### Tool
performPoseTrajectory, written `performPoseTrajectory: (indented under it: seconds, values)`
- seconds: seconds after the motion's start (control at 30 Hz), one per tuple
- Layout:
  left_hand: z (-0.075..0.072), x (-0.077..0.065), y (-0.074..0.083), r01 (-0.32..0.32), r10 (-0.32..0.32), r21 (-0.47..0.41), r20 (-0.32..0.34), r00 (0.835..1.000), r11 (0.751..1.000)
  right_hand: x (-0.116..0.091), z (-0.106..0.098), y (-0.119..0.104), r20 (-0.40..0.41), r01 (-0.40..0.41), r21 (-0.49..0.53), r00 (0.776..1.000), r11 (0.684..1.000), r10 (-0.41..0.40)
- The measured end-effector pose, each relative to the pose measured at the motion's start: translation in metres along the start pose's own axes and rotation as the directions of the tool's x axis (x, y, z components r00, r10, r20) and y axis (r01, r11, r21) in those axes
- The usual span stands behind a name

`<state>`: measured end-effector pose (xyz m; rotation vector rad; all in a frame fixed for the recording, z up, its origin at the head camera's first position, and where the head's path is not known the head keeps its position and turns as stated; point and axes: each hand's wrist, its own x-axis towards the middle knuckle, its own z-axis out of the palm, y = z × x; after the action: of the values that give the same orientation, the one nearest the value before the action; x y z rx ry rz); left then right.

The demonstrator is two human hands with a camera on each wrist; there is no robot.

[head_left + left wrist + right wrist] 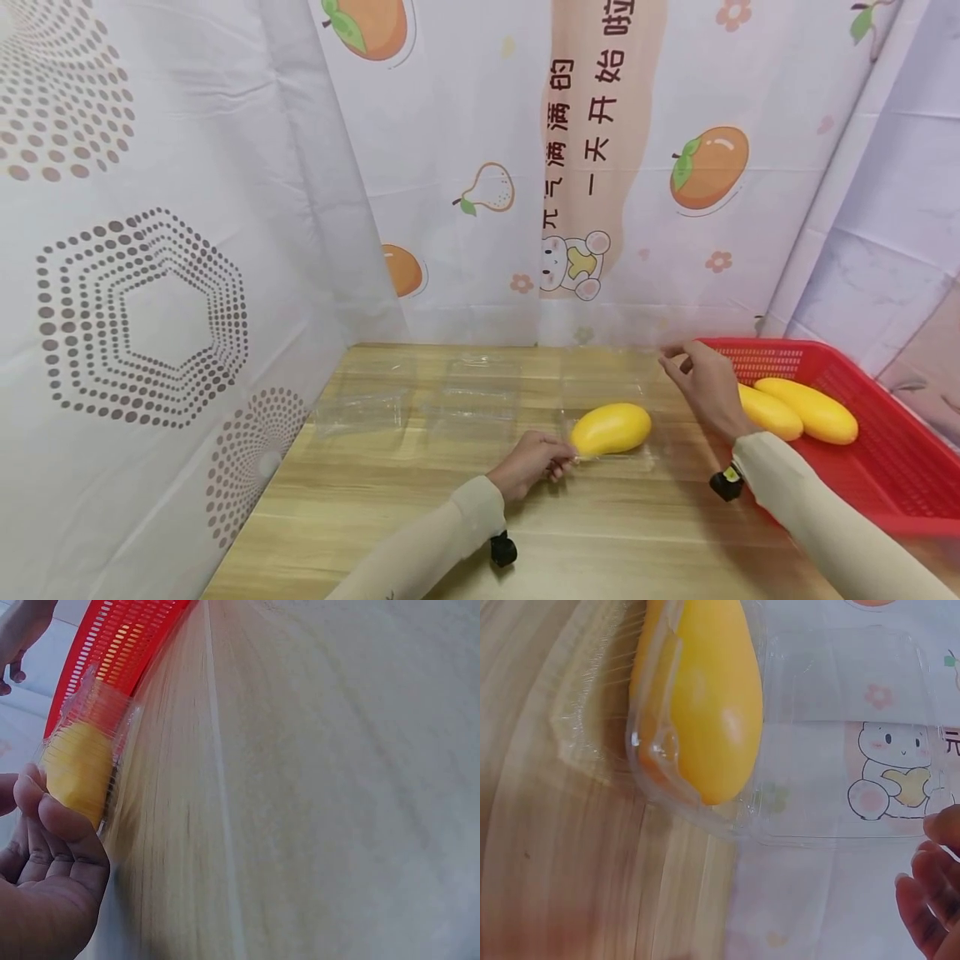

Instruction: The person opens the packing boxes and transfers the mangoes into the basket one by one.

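Note:
A clear plastic clamshell box (pixel 651 460) stands on the wooden table with its lid (pixel 817 780) raised toward the curtain. One smooth yellow mango (pixel 611 428) lies inside the box. My left hand (pixel 531 463) pinches the box's front left edge, its fingertips close to the mango's narrow end. At the lid's far right corner, the thumb and fingers of my right hand (pixel 705 387) pinch the thin plastic edge. The left wrist view shows the mango through the ribbed box wall, just beyond the curled fingers.
Two more open clear boxes (pixel 362 412) stand in a row to the left. At the right is a red perforated basket (pixel 892 467) holding yellow mangoes (pixel 817 410). A printed curtain (pixel 465 100) hangs behind the table, and another patterned cloth hangs along the left side.

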<state>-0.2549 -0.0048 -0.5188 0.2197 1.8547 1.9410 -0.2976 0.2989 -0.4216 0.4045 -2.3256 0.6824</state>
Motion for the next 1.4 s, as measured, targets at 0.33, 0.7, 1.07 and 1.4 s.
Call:
performPoseTrajectory:
  seconds: [0.33, 0.7, 1.07, 1.4]
  values:
    - [-0.001, -0.001, -0.002, -0.005, 0.005, 0.005, -0.009, 1.0, 1.0, 0.009, 0.014, 0.008, 0.025, -0.135, 0.055, 0.991, 0.989, 0.134]
    - [0.001, -0.001, 0.002, -0.001, 0.001, 0.005, -0.008, 1.0, 1.0, 0.012, 0.026, 0.02, 0.108, -0.27, 0.089, 0.959, 0.959, 0.26]
    - [-0.002, -0.001, 0.0, 0.004, -0.003, 0.032, -0.015, 1.0, 0.999, 0.005, 0.041, 0.028, 0.289, -0.346, 0.056, 0.904, 0.937, 0.316]
    - [-0.004, 0.0, -0.001, 0.0, 0.0, 0.028, -0.009, 1.0, 1.0, 0.002, 0.052, 0.027, 0.43, -0.375, -0.005, 0.836, 0.927, 0.34]
